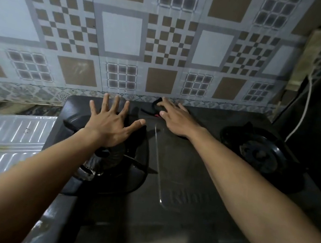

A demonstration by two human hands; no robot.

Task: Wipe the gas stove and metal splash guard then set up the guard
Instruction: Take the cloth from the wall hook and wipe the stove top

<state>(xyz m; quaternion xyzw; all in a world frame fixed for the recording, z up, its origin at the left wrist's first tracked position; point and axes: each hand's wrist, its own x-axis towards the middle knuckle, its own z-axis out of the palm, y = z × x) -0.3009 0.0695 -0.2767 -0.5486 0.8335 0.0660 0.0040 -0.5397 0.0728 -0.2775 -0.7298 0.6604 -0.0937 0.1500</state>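
Note:
The black two-burner gas stove (180, 166) fills the middle of the view. My left hand (109, 126) is spread open, fingers apart, above the left burner (107, 161) near the stove's back edge. My right hand (176, 119) lies at the back centre of the stove, thumb and fingers around a dark cloth-like thing (148, 111) with a small red spot; what exactly it is I cannot tell. The ribbed metal splash guard (0, 139) lies flat on the counter left of the stove.
The right burner (259, 150) sits near the stove's right end. A patterned tiled wall (127, 33) rises right behind the stove. A white cable (302, 113) hangs at the right beside a dark surface.

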